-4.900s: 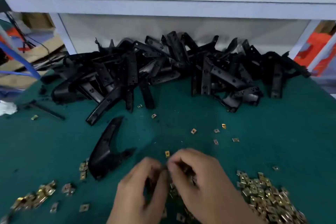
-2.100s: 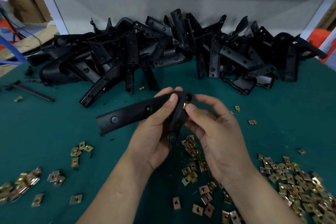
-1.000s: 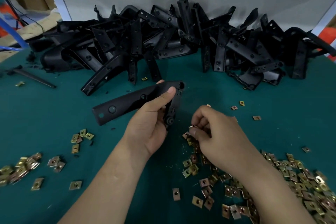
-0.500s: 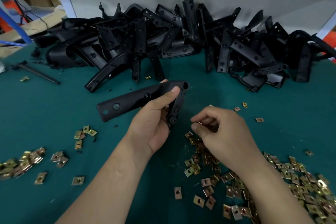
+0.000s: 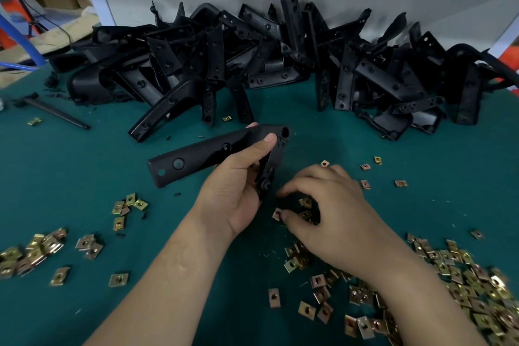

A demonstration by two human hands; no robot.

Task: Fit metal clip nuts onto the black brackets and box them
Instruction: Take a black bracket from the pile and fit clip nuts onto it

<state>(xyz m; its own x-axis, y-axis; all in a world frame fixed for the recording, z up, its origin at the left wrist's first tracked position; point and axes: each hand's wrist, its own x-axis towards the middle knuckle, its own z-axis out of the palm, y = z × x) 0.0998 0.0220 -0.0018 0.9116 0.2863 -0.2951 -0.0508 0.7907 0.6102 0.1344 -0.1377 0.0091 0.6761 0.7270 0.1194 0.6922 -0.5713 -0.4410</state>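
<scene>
My left hand (image 5: pixel 233 194) grips a black L-shaped bracket (image 5: pixel 202 157) at its bend and holds it just above the green table (image 5: pixel 70 177), long arm pointing left. My right hand (image 5: pixel 331 213) hovers low over a scatter of brass clip nuts, fingers arched and spread. Its thumb tip touches one clip nut (image 5: pixel 276 214) lying on the mat, and the forefinger stays apart from the thumb. More nuts lie under the palm, partly hidden.
A big heap of black brackets (image 5: pixel 266 64) fills the back of the table against a white panel. Clip nuts lie in a dense pile at the lower right (image 5: pixel 463 275) and in smaller groups at the left (image 5: pixel 36 250). A thin black rod (image 5: pixel 56 114) lies far left.
My right hand has dropped from a raised pinch down onto the nuts, and its fingers have spread. The left hand still holds the bracket in about the same place.
</scene>
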